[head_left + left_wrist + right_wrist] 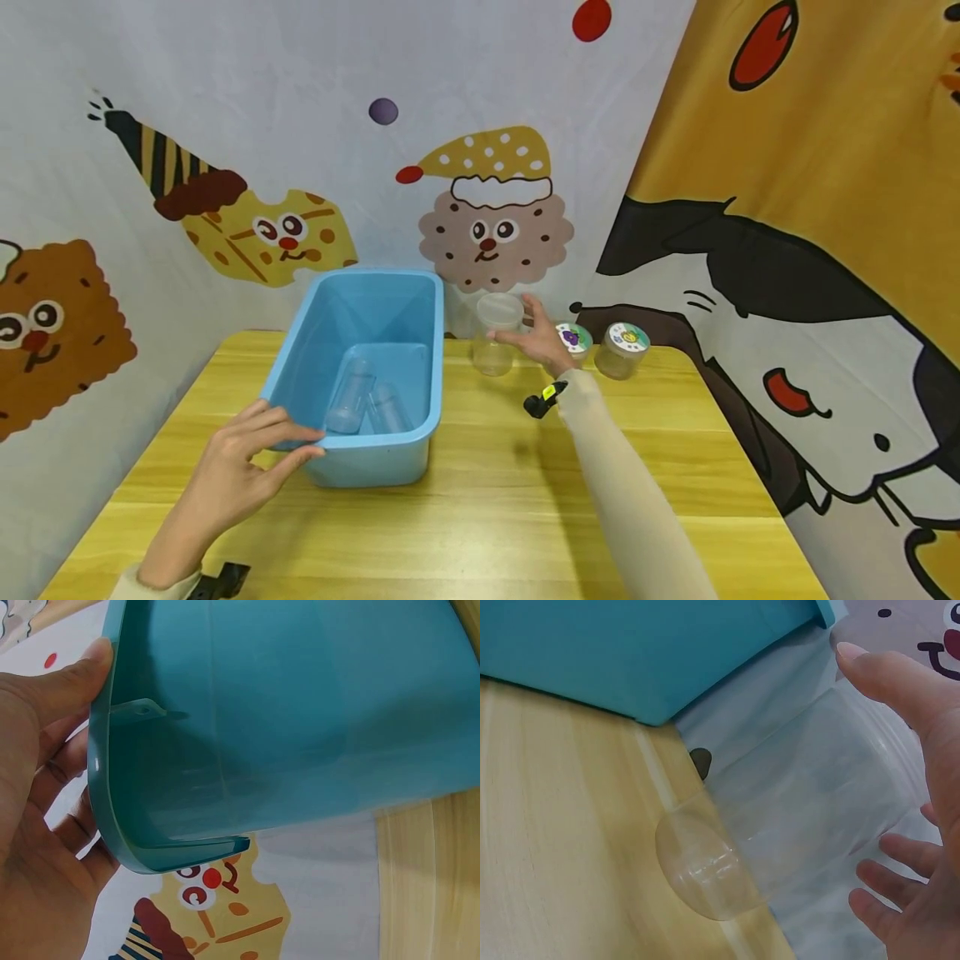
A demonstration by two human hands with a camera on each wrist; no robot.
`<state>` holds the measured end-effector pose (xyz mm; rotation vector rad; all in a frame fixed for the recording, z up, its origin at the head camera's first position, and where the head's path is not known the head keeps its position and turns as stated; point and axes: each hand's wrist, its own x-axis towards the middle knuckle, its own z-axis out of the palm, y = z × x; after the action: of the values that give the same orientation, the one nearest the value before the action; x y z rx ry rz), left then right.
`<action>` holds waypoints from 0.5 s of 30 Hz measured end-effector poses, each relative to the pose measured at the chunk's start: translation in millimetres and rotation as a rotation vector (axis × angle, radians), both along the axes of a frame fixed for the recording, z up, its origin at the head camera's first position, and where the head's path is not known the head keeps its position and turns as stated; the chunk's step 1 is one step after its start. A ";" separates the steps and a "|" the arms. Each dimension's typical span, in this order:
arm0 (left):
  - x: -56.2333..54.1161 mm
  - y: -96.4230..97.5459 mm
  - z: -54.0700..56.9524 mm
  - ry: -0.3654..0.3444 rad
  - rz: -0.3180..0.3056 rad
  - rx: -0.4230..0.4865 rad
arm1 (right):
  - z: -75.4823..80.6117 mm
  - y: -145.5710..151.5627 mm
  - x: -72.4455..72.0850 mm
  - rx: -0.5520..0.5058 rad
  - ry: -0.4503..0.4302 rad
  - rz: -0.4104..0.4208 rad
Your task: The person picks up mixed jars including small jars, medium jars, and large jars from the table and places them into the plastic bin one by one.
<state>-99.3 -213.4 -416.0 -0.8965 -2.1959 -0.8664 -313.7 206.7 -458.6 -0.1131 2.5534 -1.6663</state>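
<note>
A blue plastic tub (408, 458) stands on the table at centre left. My left hand (243, 467) pinches its near left rim between thumb and fingers; the left wrist view shows the thumb on the rim of the tub (285, 712). Two clear cylinders (351, 400) lie inside the tub. To its right, a tall clear plastic jar (491, 354) is upright near the table's back edge. Around the upper part of this clear jar (802, 795), my right hand (542, 337) has thumb and fingers spread on either side. Firm contact is not visible.
Two short clear jars with printed lids, one with a purple picture (573, 336) and one with a yellow picture (626, 337), stand right of the tall jar. A cartoon-printed cloth (315, 100) hangs behind the wooden table (480, 525).
</note>
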 end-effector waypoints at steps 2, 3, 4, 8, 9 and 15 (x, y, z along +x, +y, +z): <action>-0.4 -0.3 -1.2 0.014 -0.006 0.009 | -2.6 -0.7 -2.0 0.010 0.003 -0.005; -0.3 -0.2 -1.7 0.011 -0.010 0.015 | -3.7 -1.3 -2.7 0.013 0.004 -0.009; -0.5 -0.4 -2.1 0.015 -0.011 0.018 | -4.5 -2.0 -3.3 0.016 0.007 -0.013; -0.2 0.0 -2.3 0.008 -0.010 0.015 | -5.7 -4.4 -4.3 0.028 0.026 -0.032; 0.1 0.3 -2.0 0.002 -0.009 0.012 | -5.8 -5.0 -4.2 0.030 0.034 -0.037; -0.7 0.4 -2.8 0.011 -0.009 0.021 | -7.5 -7.7 -6.1 0.019 0.086 -0.043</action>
<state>-100.0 -213.1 -418.8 -0.9001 -2.1709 -0.8845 -319.8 199.0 -466.1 -0.1329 2.6518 -1.6880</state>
